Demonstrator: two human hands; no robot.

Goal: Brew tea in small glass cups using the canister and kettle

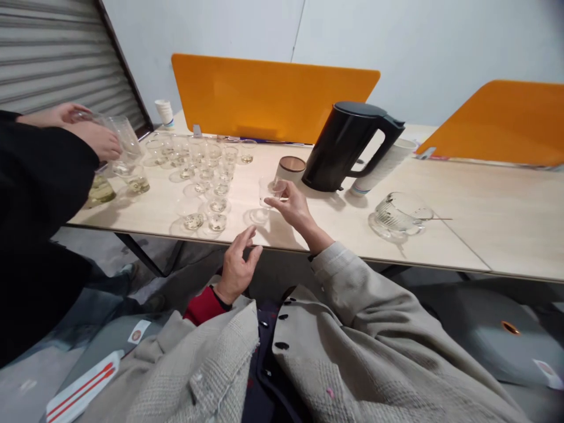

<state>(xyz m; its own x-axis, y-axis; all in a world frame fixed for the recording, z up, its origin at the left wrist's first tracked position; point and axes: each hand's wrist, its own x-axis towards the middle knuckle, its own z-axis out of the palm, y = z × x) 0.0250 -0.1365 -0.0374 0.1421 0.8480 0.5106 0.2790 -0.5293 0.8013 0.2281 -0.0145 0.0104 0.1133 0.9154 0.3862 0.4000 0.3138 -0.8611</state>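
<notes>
Between the thumb and fingers of my right hand [293, 208] is a small clear glass cup [268, 192], held just above the table. Below it, a pale round outline shows on the wood; I cannot tell if it is a shadow or another glass. My left hand [238, 267] hovers by the table's front edge with fingers stretched and nothing in them. Left of the held cup stand several small clear glasses [218, 205] with a little pale liquid and dark bits in them. A white canister with a brown lid [292, 164] is just behind the held cup.
A black electric kettle [339, 147] and leaning stacked paper cups [388, 164] stand right of centre. Farther right is a ribbed glass bowl [396, 214] with a thin stick. Orange dividers [273, 97] line the back. At left, a co-worker's hands [99, 138] hold a clear glass vessel [126, 141].
</notes>
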